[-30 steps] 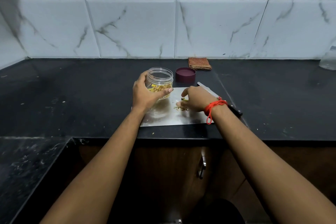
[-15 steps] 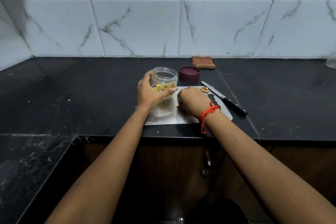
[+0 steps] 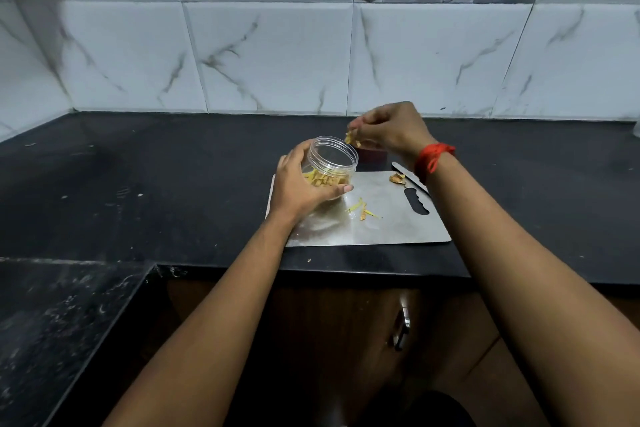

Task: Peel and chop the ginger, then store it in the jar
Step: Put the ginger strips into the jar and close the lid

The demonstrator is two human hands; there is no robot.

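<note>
My left hand [image 3: 298,184] grips a clear plastic jar [image 3: 332,163], tilted a little toward the right, with chopped ginger strips [image 3: 323,179] in its bottom. My right hand [image 3: 391,130] hovers just above and right of the jar's mouth, pinching a few ginger pieces [image 3: 351,139] at its fingertips. A few thin strips [image 3: 362,209] lie on the steel chopping board [image 3: 391,229]. A scrap of ginger peel [image 3: 397,179] sits at the board's far edge.
A knife blade [image 3: 407,175] shows beside the board's far right corner, mostly behind my right wrist. The board lies near the front edge of the black counter [image 3: 156,184]. A tiled wall stands behind. A cabinet handle [image 3: 401,326] is below.
My right hand has lifted from the board with ginger pieces and moved up to the jar's mouth. The left hand has tilted the jar toward it. Fewer strips lie on the board.
</note>
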